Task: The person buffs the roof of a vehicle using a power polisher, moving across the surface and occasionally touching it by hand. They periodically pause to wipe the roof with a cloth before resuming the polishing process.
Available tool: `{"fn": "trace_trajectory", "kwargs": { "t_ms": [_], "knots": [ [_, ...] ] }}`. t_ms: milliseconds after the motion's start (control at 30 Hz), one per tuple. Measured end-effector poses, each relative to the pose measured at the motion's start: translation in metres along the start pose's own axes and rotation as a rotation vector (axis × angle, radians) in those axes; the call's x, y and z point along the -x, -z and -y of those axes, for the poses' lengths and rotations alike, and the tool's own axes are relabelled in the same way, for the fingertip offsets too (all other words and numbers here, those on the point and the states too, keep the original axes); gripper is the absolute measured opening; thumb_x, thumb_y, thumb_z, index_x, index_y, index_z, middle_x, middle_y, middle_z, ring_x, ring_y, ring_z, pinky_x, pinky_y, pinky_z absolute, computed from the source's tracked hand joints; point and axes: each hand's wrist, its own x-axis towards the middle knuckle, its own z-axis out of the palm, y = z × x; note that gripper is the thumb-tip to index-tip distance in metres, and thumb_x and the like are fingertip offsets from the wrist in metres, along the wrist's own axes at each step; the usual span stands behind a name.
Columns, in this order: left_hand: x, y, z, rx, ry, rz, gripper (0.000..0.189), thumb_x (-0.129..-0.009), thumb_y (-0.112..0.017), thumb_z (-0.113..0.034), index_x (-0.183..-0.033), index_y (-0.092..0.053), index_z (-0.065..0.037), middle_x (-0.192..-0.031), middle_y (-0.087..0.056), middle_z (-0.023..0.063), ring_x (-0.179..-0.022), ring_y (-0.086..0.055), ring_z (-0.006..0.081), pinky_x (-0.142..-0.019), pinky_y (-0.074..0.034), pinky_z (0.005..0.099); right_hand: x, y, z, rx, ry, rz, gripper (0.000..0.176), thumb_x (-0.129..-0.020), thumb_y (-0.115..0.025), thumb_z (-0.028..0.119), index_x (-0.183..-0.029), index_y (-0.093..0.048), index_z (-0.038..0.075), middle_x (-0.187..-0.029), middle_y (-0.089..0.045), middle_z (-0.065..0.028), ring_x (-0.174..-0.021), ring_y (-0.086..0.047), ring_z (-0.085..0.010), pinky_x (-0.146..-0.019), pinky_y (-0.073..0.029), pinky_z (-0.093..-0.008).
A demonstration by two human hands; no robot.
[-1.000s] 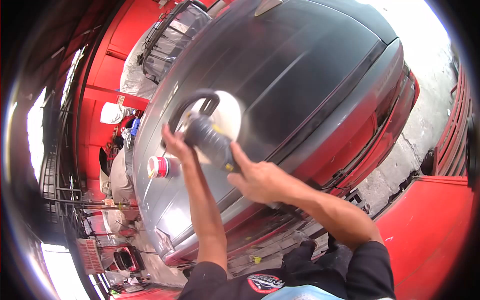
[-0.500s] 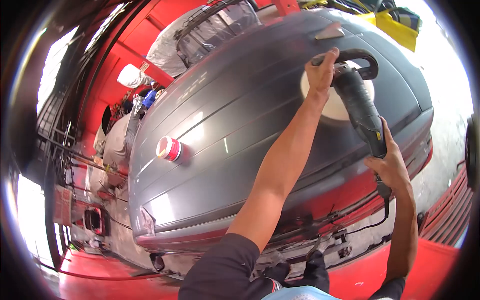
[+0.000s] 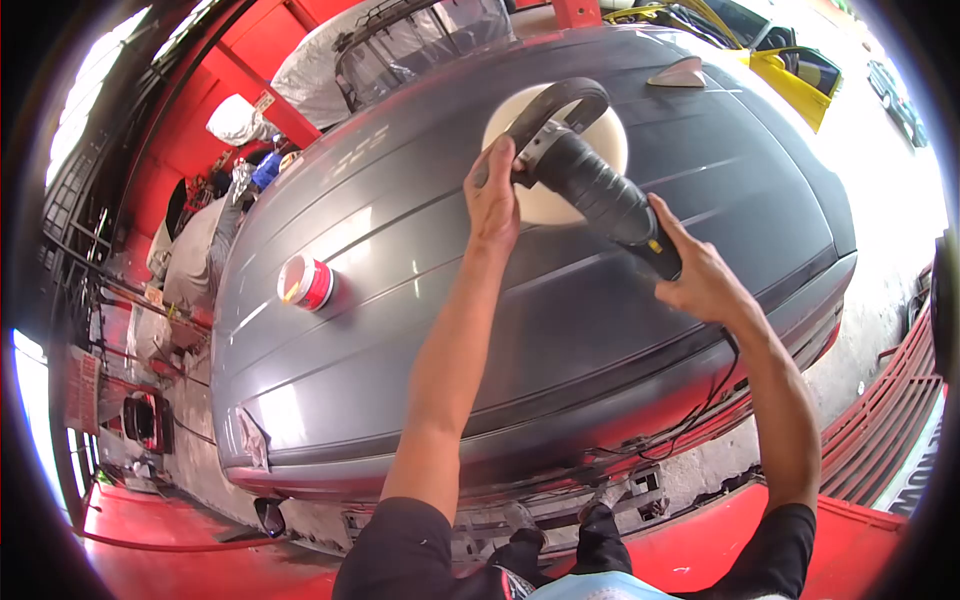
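A black power polisher [image 3: 595, 185] with a round cream pad [image 3: 545, 205] lies against the dark grey roof of a vehicle [image 3: 400, 330]. My left hand [image 3: 493, 195] is wrapped round the front handle, at the left edge of the pad. Around the rear end of the polisher's body, my right hand [image 3: 705, 270] is closed. A cable hangs down from behind the right hand over the roof's near edge. To the left on the roof sits a red and white tub [image 3: 306, 283].
A fin-shaped antenna [image 3: 678, 73] stands on the roof at the upper right. A cloth [image 3: 253, 438] lies at the roof's lower left corner. Beyond are a yellow car [image 3: 785, 80] and a covered vehicle with a rack. Red slats [image 3: 880, 430] are at the right.
Both hands and the polisher have moved left across the roof, away from the antenna. The view has shifted slightly.
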Motion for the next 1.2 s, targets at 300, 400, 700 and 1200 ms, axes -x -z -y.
{"fn": "trace_trajectory", "kwargs": {
  "t_ms": [300,400,700,1200],
  "knots": [
    [0.045,0.107,-0.083,-0.037,-0.098,-0.085,0.027,-0.099,-0.063,-0.033,-0.090,-0.059,-0.009,-0.084,-0.055,-0.0002,-0.083,-0.051,0.0123,-0.078,-0.041,0.0310,-0.016,-0.078,0.067,0.038,0.134,0.193,0.102,-0.071,-0.062,0.012,-0.160,-0.013,0.019,-0.072,-0.064,-0.0256,-0.074,-0.066,-0.0436,-0.072,-0.049,-0.0492],
    [0.053,0.150,-0.098,-0.103,-0.165,-0.218,0.027,-0.099,-0.063,-0.034,-0.089,-0.059,-0.009,-0.085,-0.054,0.0011,-0.084,-0.052,0.0135,-0.081,-0.041,0.0311,-0.028,-0.118,0.072,0.072,0.261,0.165,0.103,-0.071,-0.062,0.011,-0.160,-0.012,0.018,-0.068,-0.064,-0.0255,-0.068,-0.067,-0.0422,-0.068,-0.051,-0.0488],
    [0.065,0.214,-0.133,-0.237,-0.168,-0.282,0.034,-0.098,-0.060,-0.042,-0.093,-0.060,-0.009,-0.084,-0.053,0.0007,-0.084,-0.053,0.0158,-0.080,-0.043,0.0331,-0.029,-0.152,0.104,-0.007,0.376,0.255,0.103,-0.071,-0.062,0.008,-0.160,-0.010,0.014,-0.074,-0.067,-0.0237,-0.072,-0.068,-0.0410,-0.069,-0.053,-0.0483],
    [-0.027,-0.049,0.032,0.014,0.114,0.102,0.040,-0.097,-0.064,-0.038,-0.111,-0.065,-0.001,-0.100,-0.063,0.0024,-0.091,-0.055,0.0114,-0.084,-0.043,0.0283,0.023,0.002,-0.017,0.044,-0.073,-0.144,0.102,-0.073,-0.063,0.012,-0.160,-0.010,0.016,-0.082,-0.068,-0.0273,-0.083,-0.069,-0.0421,-0.079,-0.052,-0.0483]
  ]
}}
